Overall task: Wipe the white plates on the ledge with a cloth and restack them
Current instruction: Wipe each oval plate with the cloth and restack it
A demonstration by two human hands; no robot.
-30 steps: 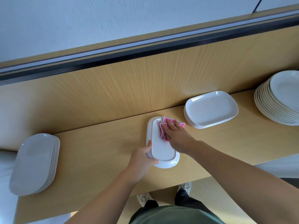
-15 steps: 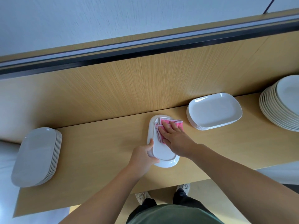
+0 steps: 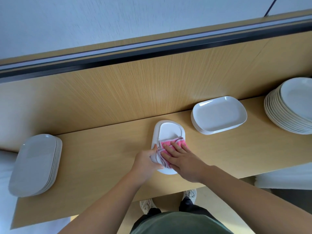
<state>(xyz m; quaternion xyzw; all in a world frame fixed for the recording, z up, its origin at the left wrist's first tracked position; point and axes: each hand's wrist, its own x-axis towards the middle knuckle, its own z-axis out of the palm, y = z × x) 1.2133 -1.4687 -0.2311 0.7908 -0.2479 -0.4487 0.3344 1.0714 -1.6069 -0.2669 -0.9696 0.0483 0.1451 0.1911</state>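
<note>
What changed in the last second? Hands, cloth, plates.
The right hand slid the pink cloth from the far end of the white oblong plate back toward the person, its straight fingers pressing the cloth flat. Nothing was picked up or let go. The left hand still grips the plate's near left edge. The left plate stack, middle plate stack and round plate stack stayed put.

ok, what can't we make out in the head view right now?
Near end of the plate: head view, covered by the pink cloth, right hand and left hand.
Round plate stack: head view, cut by the right frame edge.
Left plate stack: head view, rims blurred, count unreadable.
</note>
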